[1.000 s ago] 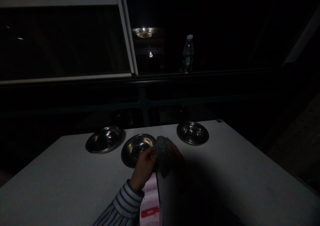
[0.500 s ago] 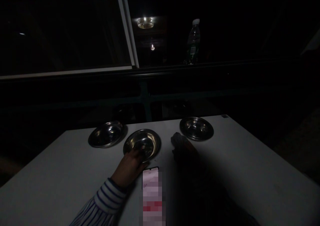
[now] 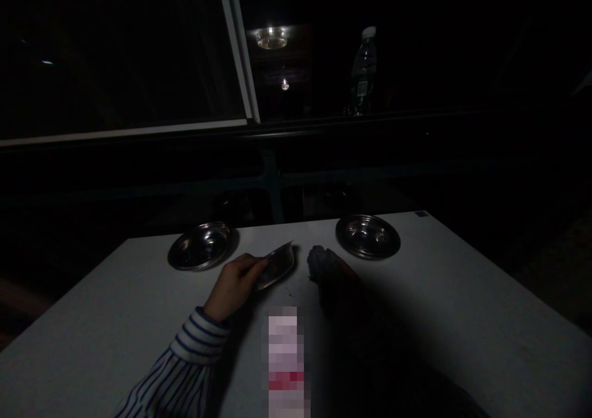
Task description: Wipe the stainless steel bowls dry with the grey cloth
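Note:
My left hand (image 3: 235, 282), in a striped sleeve, grips the rim of a shiny metal dish (image 3: 277, 267). The dish is tipped up on its side, facing away to the right. In deep shadow, my right hand (image 3: 342, 279) is closed around a crumpled grey cloth (image 3: 321, 262), just right of the dish and apart from it. Most of the right hand's fingers are lost in the dark. One metal dish (image 3: 201, 246) lies at the back left of the table, and another metal dish (image 3: 368, 237) lies at the back right.
A lit phone (image 3: 284, 356), its screen blurred, lies on the white table (image 3: 115, 319) between my forearms. Behind the table is a dark window with a white frame (image 3: 238, 54). A plastic bottle (image 3: 364, 76) stands on the sill.
My left hand has lifted the middle dish from lying flat and tipped it up on edge. My right hand with the cloth has shifted slightly left, toward the dish.

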A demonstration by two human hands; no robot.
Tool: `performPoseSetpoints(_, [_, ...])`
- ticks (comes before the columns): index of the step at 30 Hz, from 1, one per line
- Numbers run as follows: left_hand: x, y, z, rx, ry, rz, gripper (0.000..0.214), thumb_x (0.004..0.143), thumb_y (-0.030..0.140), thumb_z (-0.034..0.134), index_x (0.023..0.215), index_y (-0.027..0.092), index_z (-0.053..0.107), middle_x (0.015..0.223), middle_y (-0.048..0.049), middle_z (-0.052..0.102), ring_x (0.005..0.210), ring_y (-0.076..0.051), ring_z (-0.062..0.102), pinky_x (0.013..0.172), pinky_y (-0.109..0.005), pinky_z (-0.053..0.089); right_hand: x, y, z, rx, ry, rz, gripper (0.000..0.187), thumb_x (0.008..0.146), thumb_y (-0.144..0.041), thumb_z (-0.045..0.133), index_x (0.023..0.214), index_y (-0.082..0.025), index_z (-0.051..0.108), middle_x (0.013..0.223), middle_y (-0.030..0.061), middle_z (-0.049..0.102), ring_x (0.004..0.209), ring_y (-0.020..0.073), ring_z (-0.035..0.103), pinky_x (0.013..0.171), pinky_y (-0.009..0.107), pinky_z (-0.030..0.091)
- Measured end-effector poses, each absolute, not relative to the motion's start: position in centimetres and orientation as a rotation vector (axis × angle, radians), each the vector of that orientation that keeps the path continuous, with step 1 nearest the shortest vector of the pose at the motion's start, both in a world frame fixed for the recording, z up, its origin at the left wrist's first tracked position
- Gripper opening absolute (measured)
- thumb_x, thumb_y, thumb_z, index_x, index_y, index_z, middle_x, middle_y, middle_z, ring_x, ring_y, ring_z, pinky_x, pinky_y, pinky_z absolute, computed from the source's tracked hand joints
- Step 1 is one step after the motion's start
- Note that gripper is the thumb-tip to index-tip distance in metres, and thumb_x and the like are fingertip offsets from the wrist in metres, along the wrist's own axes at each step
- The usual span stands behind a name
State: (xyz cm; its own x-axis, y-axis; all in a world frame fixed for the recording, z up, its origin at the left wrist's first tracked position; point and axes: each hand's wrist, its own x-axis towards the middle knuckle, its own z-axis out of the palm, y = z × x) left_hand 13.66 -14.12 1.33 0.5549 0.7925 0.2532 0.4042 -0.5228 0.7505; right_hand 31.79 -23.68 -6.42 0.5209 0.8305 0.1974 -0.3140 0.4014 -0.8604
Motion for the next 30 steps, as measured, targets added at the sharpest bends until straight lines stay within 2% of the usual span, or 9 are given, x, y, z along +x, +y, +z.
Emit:
performPoseSetpoints(3, [13.9, -14.4, 2.1, 1.785, 1.030, 0.866, 0.028, 0.068, 0.040, 0.058, 0.077, 0.016, 0.069, 0.067, -0.0037, 0.066, 0.065, -0.017, 0.058, 0.059, -0.025, 0.042, 32.6, -23.4, -4.7, -1.079, -0.874, 0.738, 0.047, 0.075, -0.040, 0.055, 0.117, -0.021, 0.049, 0.120, 0.0079, 0.053, 0.110, 0.0244, 0.048, 0.093, 0.044, 0.039])
performPoseSetpoints(6, [14.2, -15.2, 2.6, 1.504, 0.982, 0.857, 0.030, 0.067, 0.043, 0.059, 0.072, 0.015, 0.068, 0.057, -0.0010, 0.062, 0.054, -0.014, 0.054, 0.050, -0.022, 0.039, 32.7, -22.2, -2.9, -1.312, -1.042, 0.499, 0.047, 0.077, -0.033, 0.052, 0.121, -0.019, 0.046, 0.124, 0.0083, 0.049, 0.117, 0.0236, 0.041, 0.100, 0.043, 0.030])
performPoseSetpoints(12, [15.2, -17.2, 3.0, 1.175, 0.816, 0.896, 0.029, 0.068, 0.043, 0.059, 0.071, 0.014, 0.065, 0.059, -0.0008, 0.062, 0.054, -0.013, 0.055, 0.054, -0.024, 0.042, 29.3, -21.2, -0.8, -1.355, -1.439, -0.010, 0.045, 0.082, -0.023, 0.038, 0.127, -0.014, 0.038, 0.130, 0.0101, 0.041, 0.122, 0.0216, 0.034, 0.101, 0.042, 0.031])
performPoseSetpoints(16, [15.7, -17.7, 2.5, 1.141, 0.796, 1.037, 0.025, 0.069, 0.039, 0.059, 0.071, 0.014, 0.064, 0.061, 0.0002, 0.062, 0.055, -0.010, 0.053, 0.056, -0.021, 0.042, 27.2, -22.6, -0.6, -1.312, -1.801, -0.328, 0.045, 0.081, -0.019, 0.038, 0.125, -0.011, 0.041, 0.133, 0.0113, 0.037, 0.126, 0.0248, 0.024, 0.100, 0.045, 0.030])
performPoseSetpoints(19, [15.7, -18.1, 1.9, 1.128, 0.774, 1.065, 0.026, 0.070, 0.039, 0.058, 0.071, 0.013, 0.063, 0.062, -0.0003, 0.061, 0.056, -0.010, 0.053, 0.057, -0.021, 0.042, 27.4, -22.4, -0.1, -1.330, -1.865, -0.425, 0.042, 0.081, -0.019, 0.038, 0.122, -0.011, 0.044, 0.128, 0.0115, 0.043, 0.123, 0.0252, 0.030, 0.100, 0.045, 0.030])
performPoseSetpoints(22, [15.8, -18.6, 1.8, 1.082, 0.803, 1.042, 0.029, 0.069, 0.041, 0.057, 0.065, 0.013, 0.062, 0.058, -0.0004, 0.060, 0.053, -0.011, 0.052, 0.052, -0.022, 0.041, 28.0, -21.6, 0.3, -1.390, -1.730, -0.391, 0.041, 0.084, -0.019, 0.034, 0.121, -0.008, 0.045, 0.123, 0.0141, 0.049, 0.118, 0.0218, 0.039, 0.098, 0.040, 0.034])
performPoseSetpoints(24, [15.9, -18.8, 2.0, 1.039, 0.798, 1.061, 0.027, 0.069, 0.040, 0.059, 0.066, 0.013, 0.062, 0.059, -0.0003, 0.060, 0.054, -0.011, 0.053, 0.054, -0.022, 0.042, 28.0, -21.5, 0.3, -1.354, -1.738, -0.409, 0.041, 0.083, -0.018, 0.034, 0.121, -0.007, 0.045, 0.123, 0.0141, 0.048, 0.119, 0.0216, 0.037, 0.098, 0.038, 0.036])
performPoseSetpoints(27, [16.0, -19.0, 2.2, 0.959, 0.746, 1.099, 0.023, 0.068, 0.036, 0.061, 0.075, 0.014, 0.064, 0.067, -0.0008, 0.064, 0.062, -0.012, 0.056, 0.063, -0.024, 0.044, 27.6, -21.7, 0.1, -1.270, -1.867, -0.519, 0.040, 0.081, -0.018, 0.039, 0.119, -0.010, 0.048, 0.125, 0.0114, 0.046, 0.121, 0.0244, 0.033, 0.099, 0.042, 0.033])
performPoseSetpoints(30, [16.1, -19.2, 2.2, 0.891, 0.696, 1.051, 0.024, 0.070, 0.036, 0.058, 0.079, 0.014, 0.065, 0.068, -0.0013, 0.064, 0.064, -0.013, 0.057, 0.065, -0.026, 0.045, 27.8, -21.4, 0.6, -1.323, -1.837, -0.517, 0.037, 0.081, -0.018, 0.039, 0.115, -0.009, 0.051, 0.120, 0.0129, 0.051, 0.117, 0.0245, 0.039, 0.099, 0.043, 0.032])
